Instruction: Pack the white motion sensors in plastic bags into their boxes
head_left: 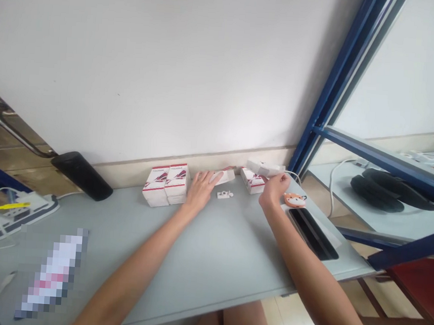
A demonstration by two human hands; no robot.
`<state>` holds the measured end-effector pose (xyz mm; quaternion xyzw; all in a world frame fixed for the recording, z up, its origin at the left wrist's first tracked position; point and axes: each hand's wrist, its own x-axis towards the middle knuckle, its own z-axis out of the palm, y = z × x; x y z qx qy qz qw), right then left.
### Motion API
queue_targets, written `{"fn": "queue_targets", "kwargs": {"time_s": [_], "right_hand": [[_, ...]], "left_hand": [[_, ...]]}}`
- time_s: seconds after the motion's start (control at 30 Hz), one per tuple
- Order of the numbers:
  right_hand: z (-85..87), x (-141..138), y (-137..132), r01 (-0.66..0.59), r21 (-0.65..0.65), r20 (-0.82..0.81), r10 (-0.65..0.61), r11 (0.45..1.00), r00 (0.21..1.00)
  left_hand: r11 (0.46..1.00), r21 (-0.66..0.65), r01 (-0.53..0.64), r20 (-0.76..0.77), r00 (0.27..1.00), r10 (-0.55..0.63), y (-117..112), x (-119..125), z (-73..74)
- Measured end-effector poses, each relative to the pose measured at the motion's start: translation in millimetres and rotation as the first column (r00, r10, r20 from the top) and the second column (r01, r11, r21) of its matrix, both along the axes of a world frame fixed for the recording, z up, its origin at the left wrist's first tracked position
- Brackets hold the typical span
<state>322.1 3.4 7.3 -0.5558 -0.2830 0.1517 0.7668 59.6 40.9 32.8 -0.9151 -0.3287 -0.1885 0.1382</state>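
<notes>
Near the tabletop's (218, 251) back edge, the left hand (199, 190) reaches with extended fingers onto a small white carton (225, 177); whether they pinch it cannot be told. Left of that hand stand two red-and-white printed boxes (156, 185). The right hand (275, 187), fingers curled, is at the right end of a white oblong block (263, 166), its grip unclear, above another printed box (252, 181) toward the back right corner. A black smartphone (311, 233) lies along the right edge.
</notes>
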Motion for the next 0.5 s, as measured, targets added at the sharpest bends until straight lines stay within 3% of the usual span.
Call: {"fn": "queue_targets", "kwargs": {"time_s": [0.17,0.27,0.37,0.43,0.47,0.5], "right_hand": [[3.5,-10.7,0.7,0.087,-0.034,-0.195,-0.092,0.996,0.976],[13.5,-20.5,-4.4,0.072,-0.035,-0.29,-0.079,0.997,0.954],[22.8,-32.8,-10.4,-0.02,-0.048,-0.32,0.004,0.999,0.947],[26.9,-45.3,-15.4,-0.145,-0.066,-0.292,0.119,0.987,0.949],[28.4,-53.3,-18.7,-0.237,-0.08,-0.276,0.207,0.968,0.939],[29.6,-62.3,-22.6,-0.343,-0.096,-0.266,0.308,0.934,0.913]], "left_hand": [[0.989,-0.144,0.032,0.078,0.997,-0.021,4.1,-3.9,-22.2],[0.976,-0.205,0.066,0.168,0.985,-0.031,0.4,-10.0,-21.2],[0.94,-0.304,0.154,0.38,0.925,-0.028,-15.0,-15.7,-13.4],[0.864,-0.417,0.283,0.601,0.799,0.028,-31.6,-18.0,-8.8],[0.784,-0.499,0.368,0.699,0.705,0.114,-40.5,-18.9,-7.5],[0.67,-0.568,0.479,0.768,0.601,0.222,-49.1,-20.1,-7.0]]}}
